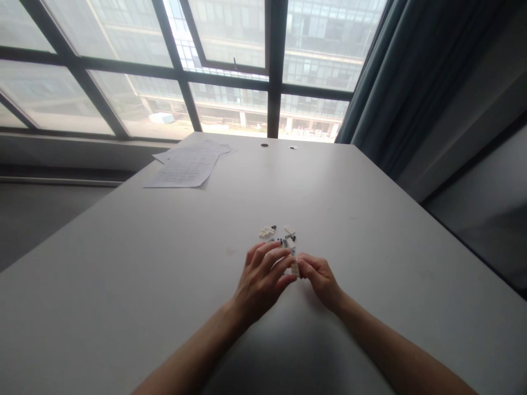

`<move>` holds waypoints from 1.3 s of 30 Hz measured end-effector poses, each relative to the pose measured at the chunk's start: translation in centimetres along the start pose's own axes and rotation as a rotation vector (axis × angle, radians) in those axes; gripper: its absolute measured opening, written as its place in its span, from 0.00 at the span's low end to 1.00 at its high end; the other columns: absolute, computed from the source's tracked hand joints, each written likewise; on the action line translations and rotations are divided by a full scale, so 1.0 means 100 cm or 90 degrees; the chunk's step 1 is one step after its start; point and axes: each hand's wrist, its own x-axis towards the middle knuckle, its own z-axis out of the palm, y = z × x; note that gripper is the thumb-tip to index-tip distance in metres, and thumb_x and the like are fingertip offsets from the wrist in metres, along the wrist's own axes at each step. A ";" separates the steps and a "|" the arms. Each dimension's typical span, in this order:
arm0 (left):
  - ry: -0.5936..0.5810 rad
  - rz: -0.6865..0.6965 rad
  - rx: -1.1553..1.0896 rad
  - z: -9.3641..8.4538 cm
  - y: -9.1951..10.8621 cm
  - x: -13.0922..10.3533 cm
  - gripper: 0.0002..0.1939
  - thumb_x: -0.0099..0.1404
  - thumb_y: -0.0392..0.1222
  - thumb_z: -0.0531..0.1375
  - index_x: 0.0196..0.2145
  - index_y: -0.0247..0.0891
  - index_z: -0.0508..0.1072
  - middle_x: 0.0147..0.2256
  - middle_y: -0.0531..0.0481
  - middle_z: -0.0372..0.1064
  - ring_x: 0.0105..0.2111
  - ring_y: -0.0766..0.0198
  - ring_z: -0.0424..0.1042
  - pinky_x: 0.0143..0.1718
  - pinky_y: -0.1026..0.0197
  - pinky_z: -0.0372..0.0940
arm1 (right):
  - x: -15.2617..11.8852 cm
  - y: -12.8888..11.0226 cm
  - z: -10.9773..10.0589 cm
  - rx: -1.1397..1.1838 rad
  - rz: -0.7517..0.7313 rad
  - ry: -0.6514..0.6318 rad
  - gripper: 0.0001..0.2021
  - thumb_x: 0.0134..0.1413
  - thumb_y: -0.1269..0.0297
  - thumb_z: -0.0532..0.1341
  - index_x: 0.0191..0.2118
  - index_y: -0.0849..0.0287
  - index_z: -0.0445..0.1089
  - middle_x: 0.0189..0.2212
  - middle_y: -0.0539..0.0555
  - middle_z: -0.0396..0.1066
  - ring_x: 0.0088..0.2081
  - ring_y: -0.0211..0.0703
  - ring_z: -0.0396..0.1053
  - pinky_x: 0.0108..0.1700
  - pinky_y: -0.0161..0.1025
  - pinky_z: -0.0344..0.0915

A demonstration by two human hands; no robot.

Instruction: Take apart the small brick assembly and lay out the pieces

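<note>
Between my two hands, above the white table, is a small cream-coloured piece [295, 269]. My left hand [265, 277] has its thumb and index finger pinched at the left side of the piece, with the other fingers spread out over the table. The fingers of my right hand [319, 275] are closed on the piece's right edge. Just beyond my fingertips lie small loose parts: a cluster of cream pieces [267, 232] on the left, and a flat cream piece [289, 229] with dark bits [293, 238] on the right. My left fingers partly hide more small parts.
Printed paper sheets [185, 165] lie at the far left of the white table [164, 263]. Two round holes [264, 145] are near its far edge. Beyond stand framed windows, with a blue-grey curtain [370, 82] on the right.
</note>
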 end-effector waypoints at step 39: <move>0.079 0.058 -0.089 0.002 0.004 -0.009 0.18 0.57 0.37 0.63 0.47 0.38 0.69 0.42 0.44 0.71 0.48 0.53 0.66 0.50 0.48 0.61 | -0.005 -0.003 0.007 0.339 0.112 -0.157 0.14 0.53 0.55 0.62 0.27 0.62 0.70 0.24 0.49 0.62 0.28 0.37 0.58 0.33 0.35 0.56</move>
